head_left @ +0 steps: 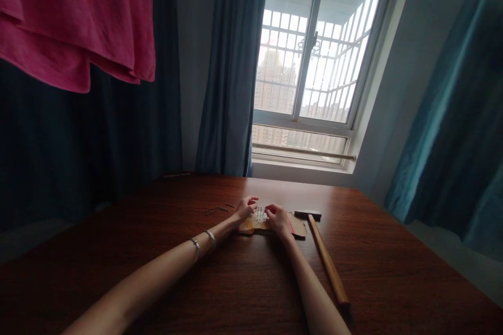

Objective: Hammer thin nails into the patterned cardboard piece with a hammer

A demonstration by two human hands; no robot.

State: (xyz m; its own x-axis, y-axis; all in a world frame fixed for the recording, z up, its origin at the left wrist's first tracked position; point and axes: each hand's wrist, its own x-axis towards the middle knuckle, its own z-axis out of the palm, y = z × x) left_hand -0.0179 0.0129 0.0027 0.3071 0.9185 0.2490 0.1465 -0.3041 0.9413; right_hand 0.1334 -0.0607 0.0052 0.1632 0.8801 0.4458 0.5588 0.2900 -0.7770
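Observation:
My left hand (245, 208) is at the left part of a patterned, uneven-edged piece of board (257, 225), fingers apart and pointing right, with nothing visible in them. Between my hands several thin nails (260, 211) stand upright on the board. My right hand (277, 218) is over the board's right half, its thumb and forefinger pinched at a nail beside the standing ones; the fingertips are small and partly hidden. A hammer with a wooden handle (328, 261) and dark head (307, 215) lies right of the board, apart from both hands.
Several loose nails (217, 210) lie on the brown wooden table (220, 282), left of the board. Behind the table are a window (302, 63) and blue curtains (231, 73). Pink cloth (78, 21) hangs at the upper left.

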